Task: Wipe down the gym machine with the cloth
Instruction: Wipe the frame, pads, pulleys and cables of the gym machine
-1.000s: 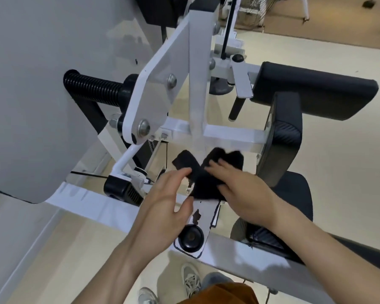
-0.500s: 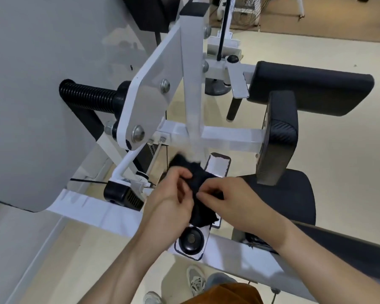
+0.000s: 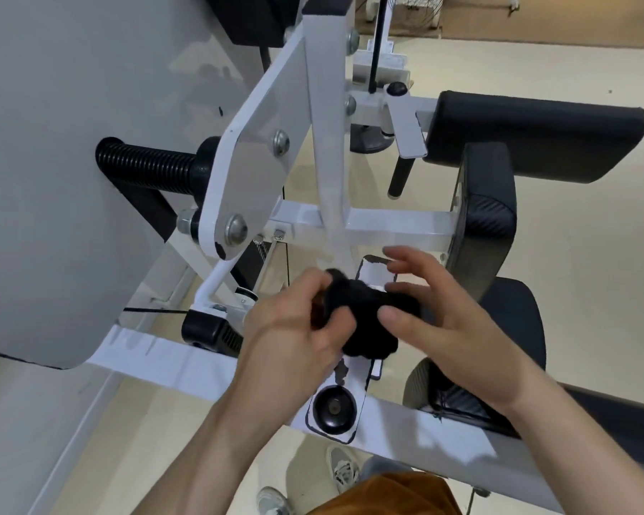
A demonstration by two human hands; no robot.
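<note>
Found cloth (image 3: 365,315) bunched into a dark wad, held between both hands just over the bracket (image 3: 374,271) of the machine (image 3: 246,172), below the upright (image 3: 324,143). Noted left hand (image 3: 294,328) curled tight round the wad's left end. Noted right hand (image 3: 450,336) pinching the right end between thumb and a lower finger, upper fingers spread loose. Cannot tell whether touching the bracket or lifted off it (underside hidden by the wad).

Judged as regripping or refolding, not a wiping stroke. Saw no streaks, wet marks or dust lines on the metal, so cannot say how much wiped so far. Counted as probably left to do: upright, crossbar (image 3: 395,224), beam (image 3: 172,360), knob (image 3: 333,405), pads (image 3: 532,131), seat (image 3: 517,314). Put progress at early to middle at best, with little confidence. Expect next: flattening cloth under one palm, pressing to the metal.
</note>
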